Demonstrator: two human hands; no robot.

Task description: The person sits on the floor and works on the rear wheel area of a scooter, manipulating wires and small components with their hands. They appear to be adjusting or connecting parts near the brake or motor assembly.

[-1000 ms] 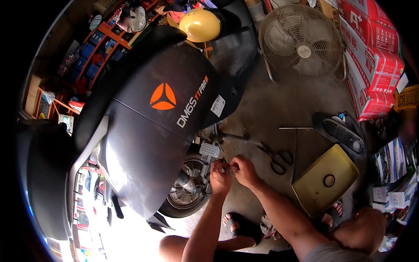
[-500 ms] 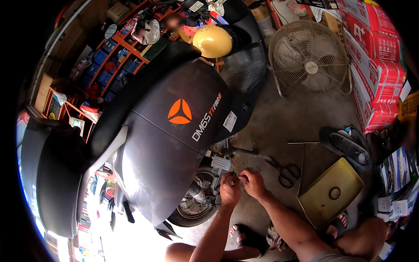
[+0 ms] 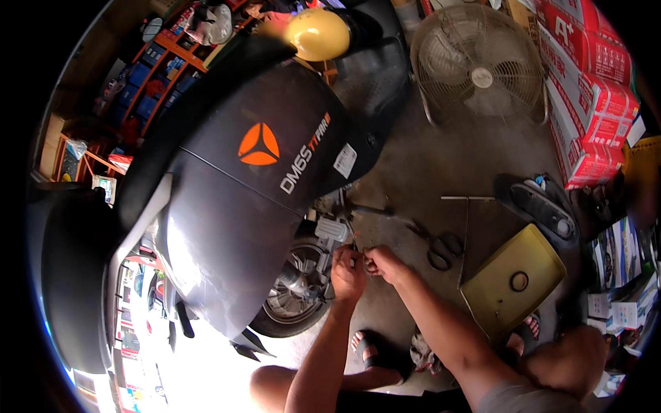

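Note:
Both my hands meet beside the scooter's wheel (image 3: 284, 303), just below a grey footrest (image 3: 332, 229). The fingers of my left hand (image 3: 348, 274) are pinched closed, and my right hand (image 3: 383, 264) pinches right next to them. Whatever sits between the fingertips is too small and covered to name. A thin, wire-like line (image 3: 354, 237) runs down from the scooter toward the fingertips. The dark grey scooter body (image 3: 234, 206), with an orange emblem, leans over the wheel on the left.
On the floor right of my hands lie black scissors (image 3: 444, 251), a T-handled metal rod (image 3: 467, 234) and a yellowish tray (image 3: 513, 286) holding a ring. Farther off are a black plastic cover (image 3: 540, 210), a floor fan (image 3: 480, 69) and stacked red-and-white boxes (image 3: 592, 103). A rag (image 3: 425, 352) lies near my foot.
The whole view has shifted, so the scene sits higher and farther left. My hands stay together by the wheel, fingers still pinched, with the right hand's grip slightly changed.

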